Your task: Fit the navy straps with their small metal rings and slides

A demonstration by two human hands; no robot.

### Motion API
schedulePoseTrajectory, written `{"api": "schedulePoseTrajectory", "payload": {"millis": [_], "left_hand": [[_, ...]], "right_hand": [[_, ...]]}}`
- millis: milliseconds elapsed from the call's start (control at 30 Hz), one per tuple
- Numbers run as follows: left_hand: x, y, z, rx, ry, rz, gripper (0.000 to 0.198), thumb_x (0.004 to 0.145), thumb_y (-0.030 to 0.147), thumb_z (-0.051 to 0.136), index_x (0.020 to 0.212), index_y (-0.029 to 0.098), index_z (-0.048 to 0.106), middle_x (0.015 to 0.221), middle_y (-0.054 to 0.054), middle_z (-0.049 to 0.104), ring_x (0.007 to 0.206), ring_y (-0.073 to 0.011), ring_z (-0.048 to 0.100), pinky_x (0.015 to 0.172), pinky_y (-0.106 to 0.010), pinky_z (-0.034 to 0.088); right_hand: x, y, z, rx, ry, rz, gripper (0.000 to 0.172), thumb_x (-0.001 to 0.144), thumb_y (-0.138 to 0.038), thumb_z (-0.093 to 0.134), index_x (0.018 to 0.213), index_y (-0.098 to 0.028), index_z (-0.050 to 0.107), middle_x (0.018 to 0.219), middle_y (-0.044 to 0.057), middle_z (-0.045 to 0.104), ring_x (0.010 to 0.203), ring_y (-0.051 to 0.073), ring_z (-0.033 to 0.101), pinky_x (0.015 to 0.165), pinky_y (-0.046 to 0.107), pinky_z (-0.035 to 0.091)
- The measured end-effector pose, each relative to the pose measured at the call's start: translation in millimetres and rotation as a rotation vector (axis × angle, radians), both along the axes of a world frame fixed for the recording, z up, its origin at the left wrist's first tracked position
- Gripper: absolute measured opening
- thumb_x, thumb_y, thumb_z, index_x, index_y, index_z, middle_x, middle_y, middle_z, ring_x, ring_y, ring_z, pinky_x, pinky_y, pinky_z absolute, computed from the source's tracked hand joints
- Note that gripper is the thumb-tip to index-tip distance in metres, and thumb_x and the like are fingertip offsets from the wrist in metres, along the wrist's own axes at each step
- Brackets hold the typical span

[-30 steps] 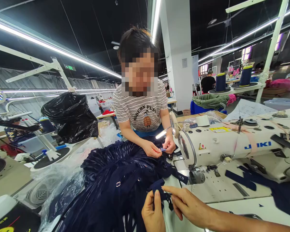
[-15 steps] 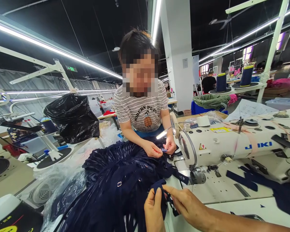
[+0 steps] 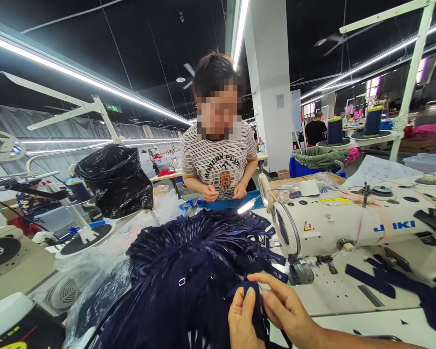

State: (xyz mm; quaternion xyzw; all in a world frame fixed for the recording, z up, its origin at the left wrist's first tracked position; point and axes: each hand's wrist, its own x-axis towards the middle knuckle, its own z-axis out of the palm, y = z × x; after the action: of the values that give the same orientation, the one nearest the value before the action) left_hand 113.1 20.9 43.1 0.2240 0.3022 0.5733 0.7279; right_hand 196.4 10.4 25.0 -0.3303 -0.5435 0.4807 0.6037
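Between the machine bed (image 3: 337,298) and a heaped pile of navy pieces (image 3: 156,300), both bare hands work close together at the lower middle of the view. The left hand (image 3: 243,315) pinches folded navy cloth (image 3: 258,315) between thumb and fingers. The right hand (image 3: 288,305) sets its forefinger against the upper edge of that cloth; I cannot tell whether its thumb grips too.

Room is tight on the left, where the pile lies right beside the left hand. To the right, a strip of white tabletop (image 3: 370,321) runs along the bed's near edge, with the right forearm crossing it. Ahead, loose navy ends (image 3: 276,276) spill from the pile toward the sewing machine (image 3: 330,223), filling the gap before it.

Navy strips (image 3: 370,280) lie across the bed, well to the right of the hands. A lit lamp (image 3: 246,207) leans over the pile's far side, and beyond it stands a co-worker in a striped shirt (image 3: 221,160), hands raised before the body and apart from the pile. Clear plastic (image 3: 101,286) crowds the pile's left side, and a black bag (image 3: 112,179) hangs farther back.
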Motion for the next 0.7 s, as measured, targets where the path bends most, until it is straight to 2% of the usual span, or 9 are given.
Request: {"api": "schedulePoseTrajectory", "payload": {"millis": [100,200,233,267,367,467,533,700], "left_hand": [[-7,4,-1.5,0.0,-0.029,0.008,0.032,0.037,0.032,0.085,0.053,0.014,0.063,0.048,0.001,0.058,0.047,-0.0074,0.05,0.049,-0.017,0.041],[-19,13,-11.5,-0.087,-0.033,-0.001,0.04,0.032,0.036,0.085,0.041,0.014,0.052,0.046,0.0,0.056,0.045,-0.008,0.048,0.048,-0.019,0.041],[-23,15,-15.3,-0.105,-0.004,0.025,0.044,0.03,0.038,0.085,0.038,0.014,0.049,0.044,0.001,0.054,0.043,-0.0073,0.047,0.046,-0.018,0.04],[-24,16,-18.7,-0.071,0.048,0.056,0.044,0.033,0.042,0.083,0.039,0.014,0.05,0.044,0.001,0.055,0.042,-0.0068,0.046,0.045,-0.018,0.039],[-22,14,-25.1,0.074,0.198,0.13,0.04,0.045,0.047,0.078,0.047,0.014,0.056,0.046,0.001,0.056,0.042,-0.0063,0.046,0.045,-0.017,0.037],[-16,12,-27.5,0.129,0.308,0.175,0.04,0.045,0.048,0.077,0.047,0.014,0.055,0.046,0.001,0.056,0.042,-0.0073,0.046,0.046,-0.017,0.037],[-16,12,-29.2,0.163,0.365,0.205,0.04,0.044,0.049,0.077,0.049,0.015,0.057,0.046,0.001,0.057,0.045,-0.009,0.048,0.048,-0.019,0.039],[-21,10,-32.7,0.289,0.472,0.277,0.041,0.051,0.054,0.071,0.062,0.015,0.067,0.06,-0.004,0.066,0.061,-0.0156,0.057,0.06,-0.021,0.044]], "right_hand": [[3,-4,6.1,0.081,0.024,0.02,0.044,0.085,-0.051,0.043,0.107,-0.014,0.053,0.043,-0.011,0.024,0.037,0.005,0.019,0.036,0.018,0.015],[15,-10,21.3,0.28,0.155,-0.104,0.033,0.089,-0.043,0.038,0.105,-0.019,0.056,0.043,-0.01,0.022,0.037,0.006,0.019,0.038,0.02,0.02],[19,-13,27.5,0.34,0.159,-0.152,0.032,0.091,-0.04,0.036,0.107,-0.021,0.056,0.043,-0.01,0.022,0.038,0.007,0.02,0.04,0.021,0.023],[24,-15,33.3,0.367,0.104,-0.179,0.031,0.092,-0.038,0.034,0.108,-0.022,0.055,0.043,-0.009,0.024,0.038,0.007,0.023,0.042,0.022,0.026],[30,-20,43.5,0.333,-0.32,-0.217,0.029,0.092,-0.031,0.035,0.111,-0.024,0.055,0.052,-0.004,0.046,0.046,0.009,0.041,0.048,0.022,0.036],[28,-19,39.9,0.4,-0.703,-0.233,0.032,0.092,-0.025,0.031,0.116,-0.022,0.052,0.08,0.003,0.064,0.07,0.013,0.058,0.064,0.024,0.044],[26,-16,33.2,0.508,-0.888,-0.249,0.035,0.093,-0.022,0.026,0.118,-0.019,0.05,0.083,0.005,0.066,0.071,0.014,0.059,0.064,0.024,0.044],[25,-11,24.1,0.681,-1.264,-0.443,0.04,0.094,-0.019,0.018,0.111,-0.014,0.053,0.062,0.002,0.06,0.049,0.013,0.051,0.048,0.025,0.034]]}}
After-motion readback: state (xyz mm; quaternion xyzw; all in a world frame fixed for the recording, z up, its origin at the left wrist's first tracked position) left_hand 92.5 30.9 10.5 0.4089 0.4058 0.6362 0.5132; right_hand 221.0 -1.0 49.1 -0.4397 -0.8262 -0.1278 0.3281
